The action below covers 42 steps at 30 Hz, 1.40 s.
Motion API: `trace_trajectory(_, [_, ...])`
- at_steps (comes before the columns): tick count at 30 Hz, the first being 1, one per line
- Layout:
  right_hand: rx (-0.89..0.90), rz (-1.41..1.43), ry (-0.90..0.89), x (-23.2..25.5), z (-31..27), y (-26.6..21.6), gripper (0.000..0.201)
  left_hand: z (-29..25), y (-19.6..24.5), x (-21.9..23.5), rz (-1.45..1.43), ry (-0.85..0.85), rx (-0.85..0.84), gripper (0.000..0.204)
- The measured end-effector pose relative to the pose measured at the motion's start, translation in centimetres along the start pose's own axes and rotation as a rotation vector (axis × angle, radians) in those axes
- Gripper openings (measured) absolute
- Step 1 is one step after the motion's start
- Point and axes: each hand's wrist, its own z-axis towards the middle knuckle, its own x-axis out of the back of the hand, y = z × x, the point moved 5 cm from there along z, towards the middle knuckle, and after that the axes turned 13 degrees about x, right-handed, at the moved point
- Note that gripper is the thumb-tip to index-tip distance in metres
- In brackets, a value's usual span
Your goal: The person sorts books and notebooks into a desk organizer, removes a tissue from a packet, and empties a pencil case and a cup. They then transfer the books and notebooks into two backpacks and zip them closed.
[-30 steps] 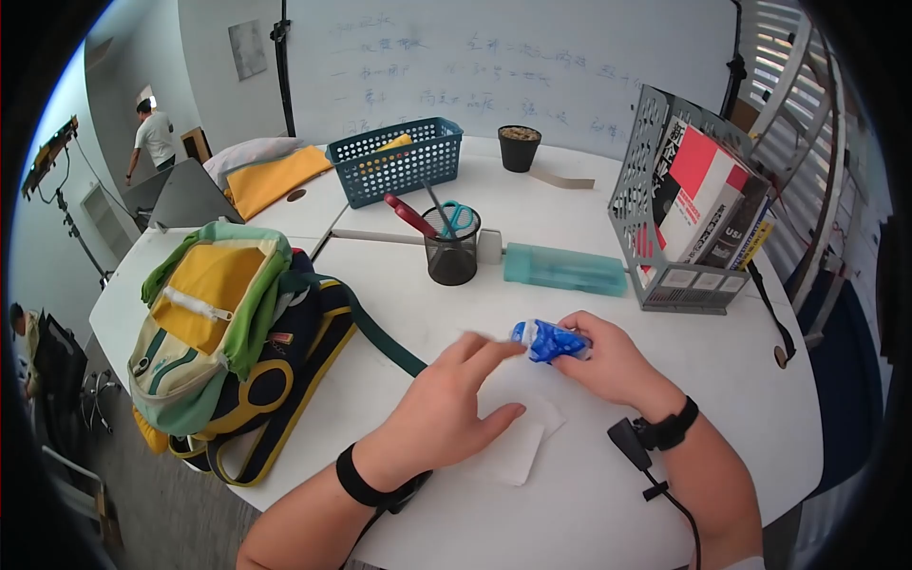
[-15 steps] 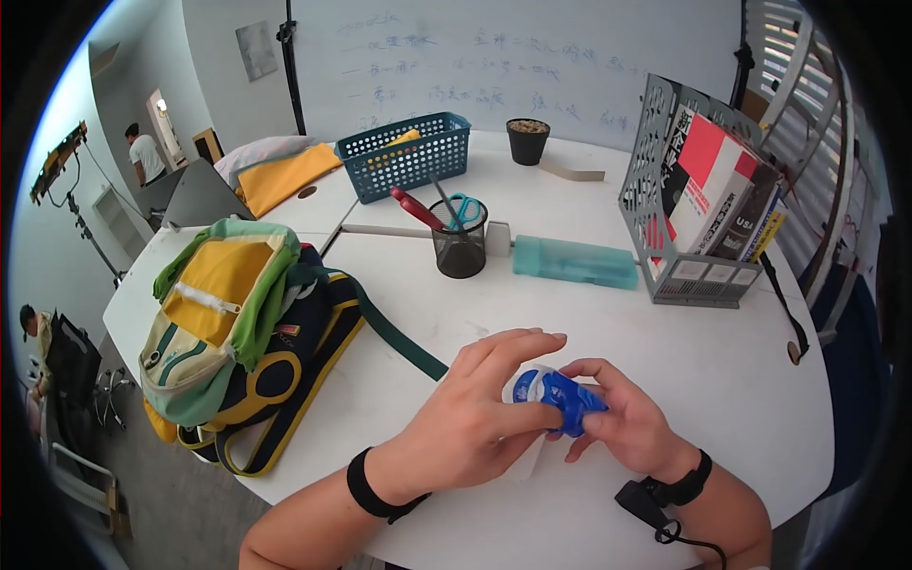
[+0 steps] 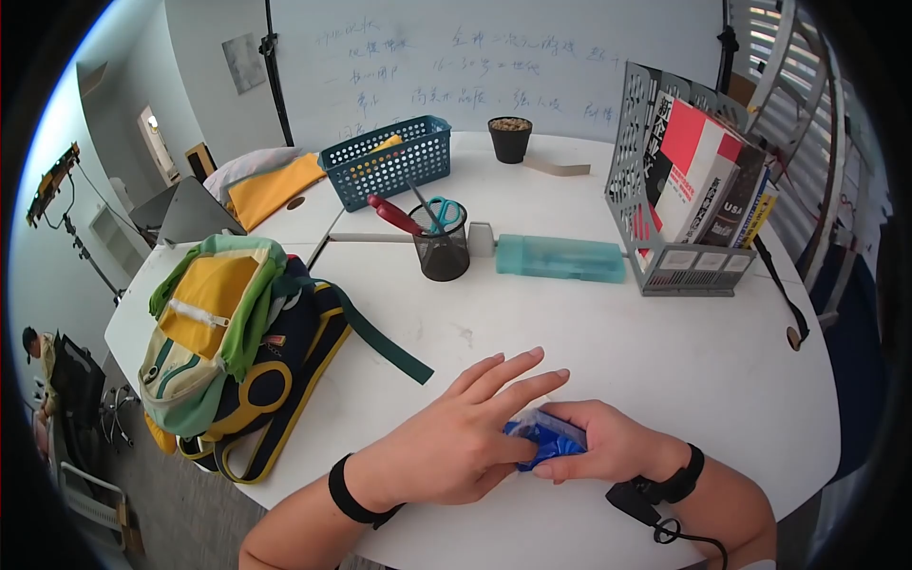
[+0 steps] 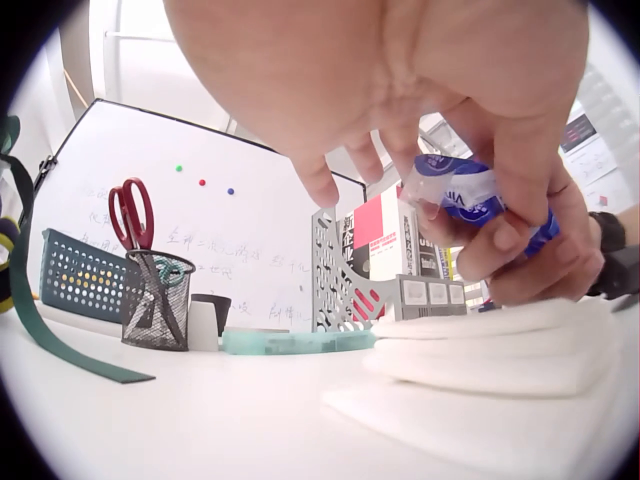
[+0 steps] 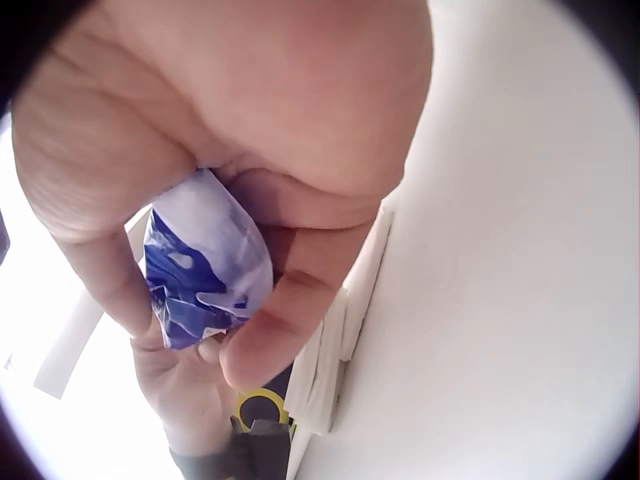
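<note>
Both hands are on a blue and white plastic tissue packet (image 3: 551, 442), low over the near part of the table. My right hand (image 3: 613, 442) grips its right side, thumb on the near face and fingers behind. At the left end, thumb and index finger of my left hand (image 3: 451, 456) pinch the wrapper, while the other fingers stretch out above it. Clear, crinkled film shows at that end of the packet (image 4: 470, 190) in the left wrist view. Below lies a stack of folded white tissues (image 4: 480, 370), mostly hidden by my hands in the head view.
To the left lies a green and yellow backpack (image 3: 223, 323) with a dark green strap (image 3: 380, 332). Farther back stand a mesh pen cup (image 3: 442, 255), a teal case (image 3: 560, 258), a blue basket (image 3: 389, 176), a potted plant (image 3: 510, 142) and a grey book rack (image 3: 692, 271).
The packet and both hands have come down, closer to the near edge. My left fingers went from reaching at the packet's end to pinching it. A person at the back left has gone from view.
</note>
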Motion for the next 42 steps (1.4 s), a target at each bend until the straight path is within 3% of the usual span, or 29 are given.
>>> trace_trajectory(1, [-0.114,-0.06,-0.068,0.0,-0.2,0.4,0.049,0.0,0.4,0.3,0.0,0.001,-0.001,0.023])
trace_trajectory(2, [-0.115,-0.061,-0.068,-0.2,-0.2,0.2,0.049,0.0,0.7,0.6,0.062,-0.003,0.04,0.025])
trace_trajectory(4, [-0.08,-0.024,0.099,0.0,-0.1,-0.2,0.045,0.0,0.5,0.7,0.121,-0.01,0.083,0.027])
trace_trajectory(7, [0.064,-0.134,0.136,0.4,0.0,-0.1,0.045,-0.1,0.0,1.1,-0.124,0.117,0.042,0.04])
trace_trajectory(9, [0.125,-0.208,0.112,0.1,0.2,-0.5,0.047,-0.3,-1.7,1.2,-0.459,0.249,0.28,0.052])
trace_trajectory(10, [0.179,-0.28,0.085,-0.2,0.3,-0.9,0.049,-0.1,-2.1,0.9,-0.446,0.26,0.221,0.062])
trace_trajectory(11, [0.179,-0.28,0.086,-0.3,0.2,-0.9,0.049,-0.2,-2.0,1.0,-0.446,0.26,0.22,0.062])
trace_trajectory(13, [0.197,-0.412,0.028,-0.8,0.2,-1.1,0.052,-0.1,-2.1,0.2,-0.457,0.039,0.375,0.06])
trace_trajectory(18, [0.19,-0.459,0.015,-2.1,0.2,-1.8,0.057,0.1,-1.7,-0.7,-0.226,0.138,0.308,0.055])
trace_trajectory(21, [0.182,-0.454,-0.034,-3.0,-0.1,-2.4,0.062,0.0,-1.1,-0.8,-0.208,0.184,0.372,0.049])
trace_trajectory(23, [0.104,-0.479,-0.045,-3.1,-0.1,-2.2,0.07,-0.2,-1.0,-0.9,-0.135,0.229,0.371,0.045])
trace_trajectory(27, [0.076,-0.408,0.014,-2.8,-0.1,-2.1,0.065,-0.6,-0.7,-0.5,-0.039,0.264,0.326,0.044])
trace_trajectory(30, [-0.066,-0.356,-0.015,-2.7,0.0,-2.3,0.063,-0.5,-0.5,0.0,0.017,0.254,0.342,0.045])
trace_trajectory(33, [-0.011,-0.382,0.027,-2.3,0.0,-1.7,0.059,0.2,0.1,0.9,-0.052,0.355,0.24,0.044])
trace_trajectory(35, [0.118,-0.315,0.157,-1.3,0.1,-1.4,0.055,-0.2,0.9,2.1,-0.028,0.558,0.101,0.042])
trace_trajectory(37, [0.131,-0.334,0.219,-0.9,0.1,-1.5,0.054,-0.9,0.9,2.6,0.075,0.589,0.036,0.031])
trace_trajectory(39, [0.168,-0.399,0.3,-0.6,0.1,-2.2,0.054,-1.4,0.7,2.2,-0.053,0.402,0.212,0.027])
trace_trajectory(42, [0.196,-0.473,0.305,-0.7,-0.1,-1.7,0.056,-0.5,1.4,1.9,-0.129,0.307,0.319,0.024])
